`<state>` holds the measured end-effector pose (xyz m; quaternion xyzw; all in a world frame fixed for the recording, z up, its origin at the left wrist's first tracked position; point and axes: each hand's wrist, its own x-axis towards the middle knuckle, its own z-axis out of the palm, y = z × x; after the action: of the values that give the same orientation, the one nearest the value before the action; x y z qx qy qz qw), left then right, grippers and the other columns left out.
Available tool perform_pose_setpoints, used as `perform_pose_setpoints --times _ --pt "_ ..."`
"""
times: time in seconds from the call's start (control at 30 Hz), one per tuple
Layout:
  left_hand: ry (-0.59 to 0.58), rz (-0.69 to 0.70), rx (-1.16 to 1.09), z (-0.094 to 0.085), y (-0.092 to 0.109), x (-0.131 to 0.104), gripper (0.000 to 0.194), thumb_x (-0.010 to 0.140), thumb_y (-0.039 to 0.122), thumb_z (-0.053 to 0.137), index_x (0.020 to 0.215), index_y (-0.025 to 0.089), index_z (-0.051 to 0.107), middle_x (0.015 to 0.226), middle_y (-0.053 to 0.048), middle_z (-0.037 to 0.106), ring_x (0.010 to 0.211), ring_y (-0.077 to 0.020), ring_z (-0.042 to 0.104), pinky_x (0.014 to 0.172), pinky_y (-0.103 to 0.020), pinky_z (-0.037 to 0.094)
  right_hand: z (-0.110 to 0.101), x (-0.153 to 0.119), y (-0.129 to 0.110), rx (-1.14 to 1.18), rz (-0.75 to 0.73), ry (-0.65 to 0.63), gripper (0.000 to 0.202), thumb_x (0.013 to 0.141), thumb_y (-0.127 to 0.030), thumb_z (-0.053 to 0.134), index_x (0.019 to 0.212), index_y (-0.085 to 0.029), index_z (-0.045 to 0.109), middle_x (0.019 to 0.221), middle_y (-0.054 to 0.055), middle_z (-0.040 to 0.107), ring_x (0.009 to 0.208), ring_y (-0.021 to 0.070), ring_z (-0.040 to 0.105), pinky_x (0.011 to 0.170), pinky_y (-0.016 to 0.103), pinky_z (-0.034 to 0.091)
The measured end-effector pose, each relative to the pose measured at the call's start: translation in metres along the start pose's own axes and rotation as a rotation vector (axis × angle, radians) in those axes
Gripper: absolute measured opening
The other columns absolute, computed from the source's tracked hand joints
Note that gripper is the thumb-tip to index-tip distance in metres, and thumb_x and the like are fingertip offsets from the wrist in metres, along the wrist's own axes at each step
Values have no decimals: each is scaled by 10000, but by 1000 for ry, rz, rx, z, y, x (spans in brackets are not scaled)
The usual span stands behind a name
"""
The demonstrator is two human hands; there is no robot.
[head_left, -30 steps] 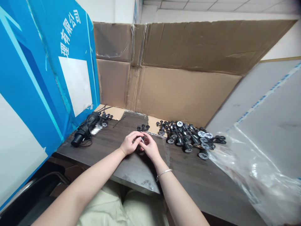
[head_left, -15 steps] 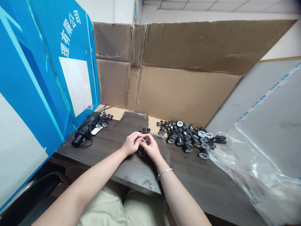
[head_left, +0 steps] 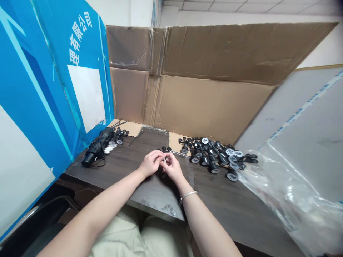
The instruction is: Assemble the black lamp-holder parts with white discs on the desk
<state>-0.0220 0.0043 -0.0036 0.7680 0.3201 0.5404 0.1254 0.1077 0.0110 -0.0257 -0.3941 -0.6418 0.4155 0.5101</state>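
Observation:
My left hand (head_left: 150, 163) and my right hand (head_left: 173, 167) meet over the dark table (head_left: 150, 192), fingers bent around one small black part with a pale round end (head_left: 164, 160). Black knobs of a part show just beyond my fingertips. Much of the held part is hidden by the fingers. To the right lies a pile of similar black parts (head_left: 213, 167) with pale discs on their ends. A few more such parts (head_left: 119, 141) rest at the left back.
A folded black umbrella (head_left: 92, 153) lies at the left by a blue panel (head_left: 60, 92). Cardboard (head_left: 214, 107) stands along the back. Clear plastic sheeting (head_left: 284, 192) covers the right side of the table. A black chair (head_left: 40, 221) is at lower left.

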Motion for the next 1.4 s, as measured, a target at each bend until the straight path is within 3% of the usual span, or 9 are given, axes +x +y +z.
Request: perform_pose_setpoints --times 0.4,0.67,0.93,1.2,1.4 --pt "138 -51 -52 0 -2 -1 143 838 219 470 827 162 601 889 -73 627 861 -156 589 769 -300 491 2 1 -8 35 -100 41 392 658 -317 624 1018 -180 550 597 -32 490 492 95 434 438 224 399" --pt "147 -64 -92 -3 -3 -2 181 850 257 455 858 159 608 934 -86 622 892 -161 593 763 -303 501 5 -1 -8 65 -46 25 438 702 -388 585 1093 -195 545 626 -28 500 464 87 441 437 231 414" --pt "129 -49 -91 -1 -6 -3 187 859 252 441 869 158 602 944 -90 626 924 -166 586 809 -327 489 2 0 -5 49 -53 3 444 737 -415 558 1113 -179 537 582 -36 511 456 91 468 489 248 431" --pt "75 -19 -79 -2 0 -3 222 871 224 403 963 171 599 980 -84 615 968 -170 562 876 -347 465 1 -2 -11 -54 -98 110 358 772 -431 502 1014 -181 586 586 -8 563 443 108 464 491 268 445" --pt "-37 -135 -167 0 -3 -8 316 826 273 488 1129 187 512 1160 -114 491 857 -155 596 702 -282 539 0 -2 -13 -40 -99 175 336 763 -439 502 959 -180 589 751 36 613 561 138 533 525 277 462"
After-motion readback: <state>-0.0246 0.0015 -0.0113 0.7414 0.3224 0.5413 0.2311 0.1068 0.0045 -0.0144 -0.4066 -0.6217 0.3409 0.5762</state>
